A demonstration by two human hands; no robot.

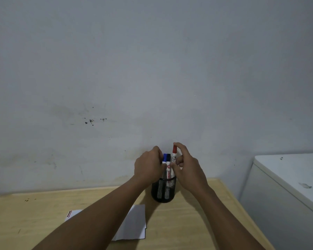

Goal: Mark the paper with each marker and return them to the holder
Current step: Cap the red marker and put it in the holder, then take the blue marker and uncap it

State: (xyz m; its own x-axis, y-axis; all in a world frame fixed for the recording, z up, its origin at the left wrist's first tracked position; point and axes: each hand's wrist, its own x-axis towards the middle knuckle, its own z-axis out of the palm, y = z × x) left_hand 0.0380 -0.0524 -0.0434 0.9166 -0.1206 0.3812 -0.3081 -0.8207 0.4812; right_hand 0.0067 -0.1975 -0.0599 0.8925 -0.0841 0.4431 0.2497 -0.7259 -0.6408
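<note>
Markers in a black mesh holder [163,192], head view. The holder is seen standing upright near the far edge of a light wooden table [197,222], close to a grey wall [152,69]. Two markers are seen upright in it side by side: a blue-capped marker [164,159] on the left and a black-capped marker [168,160] just beside it, their white barrels showing above the rim. A red-capped marker [174,155] is held upright, higher than the other two, above the right side of the holder; its lower end is hidden. The right hand [188,168] is closed on this marker, the index finger laid over the cap and the thumb pressed to the barrel. The left hand [148,167] is placed against the blue-capped marker from the left, fingers curled; whether it is gripped cannot be told. A white sheet of paper [134,224] lies flat on the table nearer the person, partly covered by the left forearm, well apart from both hands. A white cabinet [287,186] is seen at right.
</note>
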